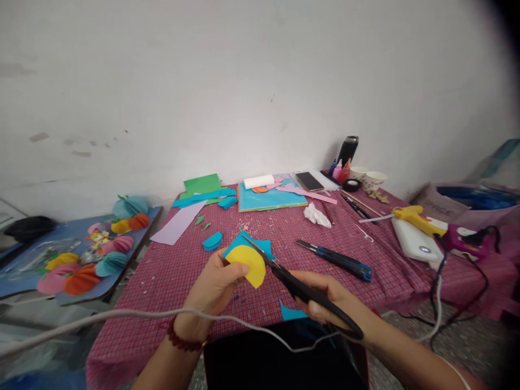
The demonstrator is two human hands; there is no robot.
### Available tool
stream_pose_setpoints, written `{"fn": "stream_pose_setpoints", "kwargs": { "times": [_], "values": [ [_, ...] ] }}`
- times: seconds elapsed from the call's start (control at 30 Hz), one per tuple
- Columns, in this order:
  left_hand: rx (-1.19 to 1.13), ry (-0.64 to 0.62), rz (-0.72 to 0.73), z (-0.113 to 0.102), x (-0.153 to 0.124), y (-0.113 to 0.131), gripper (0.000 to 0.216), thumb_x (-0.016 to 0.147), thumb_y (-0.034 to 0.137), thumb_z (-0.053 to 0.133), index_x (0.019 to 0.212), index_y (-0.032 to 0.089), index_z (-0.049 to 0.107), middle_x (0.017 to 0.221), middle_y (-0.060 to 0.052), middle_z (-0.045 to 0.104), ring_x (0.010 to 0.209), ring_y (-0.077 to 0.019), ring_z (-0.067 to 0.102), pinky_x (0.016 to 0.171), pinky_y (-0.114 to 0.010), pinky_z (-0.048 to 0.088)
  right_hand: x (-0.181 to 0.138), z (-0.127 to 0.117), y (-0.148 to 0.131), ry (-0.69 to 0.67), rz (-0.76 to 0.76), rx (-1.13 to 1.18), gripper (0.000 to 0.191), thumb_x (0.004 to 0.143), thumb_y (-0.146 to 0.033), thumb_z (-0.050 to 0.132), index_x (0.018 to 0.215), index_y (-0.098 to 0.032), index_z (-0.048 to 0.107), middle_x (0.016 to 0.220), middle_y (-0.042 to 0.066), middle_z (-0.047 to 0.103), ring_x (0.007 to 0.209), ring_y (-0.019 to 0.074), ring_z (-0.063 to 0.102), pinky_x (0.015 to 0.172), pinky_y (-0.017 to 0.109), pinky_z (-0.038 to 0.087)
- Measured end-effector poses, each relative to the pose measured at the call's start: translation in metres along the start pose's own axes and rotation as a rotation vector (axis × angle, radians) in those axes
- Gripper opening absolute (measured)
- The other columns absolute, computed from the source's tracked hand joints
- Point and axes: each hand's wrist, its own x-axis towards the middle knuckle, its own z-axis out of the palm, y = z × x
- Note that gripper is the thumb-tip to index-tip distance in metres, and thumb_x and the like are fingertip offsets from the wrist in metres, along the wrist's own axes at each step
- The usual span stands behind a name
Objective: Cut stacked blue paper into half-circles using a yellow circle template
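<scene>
Between the thumb and fingers of my left hand (217, 281) is a yellow paper piece (251, 264) with a rounded edge, laid against a blue paper sheet (264, 247). My right hand (323, 295) grips black-handled scissors (300, 284). Their blades lie along the upper right edge of the yellow piece, over the blue paper. A folded blue half-circle (212, 241) rests on the table just beyond my left hand. To the right of the scissors lies a dark blue-handled craft knife (335, 260). A blue offcut (291, 311) sits at the table's near edge.
A cable (195, 312) crosses low in front of my arms. At right, a yellow and purple glue gun (447, 233) lies by a white power bank (416, 241). Crumpled tissue (317, 215), a phone (309, 181) and paper cups (374, 181) stand farther back. Paper pumpkins (81, 279) sit left.
</scene>
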Motion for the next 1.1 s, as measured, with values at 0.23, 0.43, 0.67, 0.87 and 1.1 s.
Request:
{"fn": "stream_pose_setpoints", "kwargs": {
  "times": [0.23,0.43,0.67,0.87,1.1],
  "values": [
    [0.065,-0.024,-0.015,0.002,-0.001,0.002,0.017,0.052,0.011,0.072,0.069,0.013,0.069,0.063,-0.004,0.066,0.055,-0.0129,0.059,0.054,-0.023,0.047,-0.007,-0.007,-0.005,-0.037,0.017,-0.019,0.06,0.079,-0.052,0.06,0.128,-0.017,0.054,0.068,-0.001,0.043,0.053,0.0066,0.027,0.044,0.019,0.022],
    [0.119,-0.094,-0.031,-0.001,0.0,0.003,0.016,0.054,0.012,0.071,0.07,0.013,0.071,0.062,-0.004,0.066,0.054,-0.0131,0.058,0.053,-0.023,0.047,-0.013,-0.017,-0.001,-0.016,0.038,-0.085,0.052,0.078,-0.046,0.063,0.123,-0.02,0.058,0.077,0.002,0.051,0.06,0.009,0.035,0.048,0.02,0.03],
    [0.135,-0.176,-0.054,-0.006,0.002,0.002,0.019,0.057,0.015,0.073,0.076,0.013,0.073,0.069,-0.007,0.068,0.059,-0.0144,0.06,0.057,-0.024,0.048,-0.02,-0.022,-0.006,-0.062,0.075,-0.089,0.056,0.08,-0.048,0.061,0.128,-0.02,0.054,0.07,-0.002,0.044,0.057,0.0079,0.031,0.049,0.02,0.027],
    [0.181,-0.273,-0.095,-0.006,0.001,0.007,0.019,0.058,0.017,0.072,0.077,0.013,0.073,0.069,-0.008,0.068,0.057,-0.0148,0.06,0.056,-0.025,0.048,-0.022,-0.03,-0.017,-0.119,0.172,-0.148,0.059,0.079,-0.047,0.062,0.13,-0.02,0.052,0.071,-0.001,0.042,0.059,0.009,0.032,0.05,0.021,0.025],
    [0.261,-0.357,-0.227,-0.012,0.002,0.009,0.019,0.055,0.016,0.071,0.074,0.012,0.07,0.065,-0.005,0.068,0.055,-0.0136,0.059,0.054,-0.023,0.047,-0.025,-0.039,-0.024,-0.159,0.127,-0.274,0.058,0.079,-0.048,0.061,0.127,-0.017,0.055,0.077,0.001,0.047,0.064,0.01,0.04,0.054,0.021,0.033]
  ]
}}
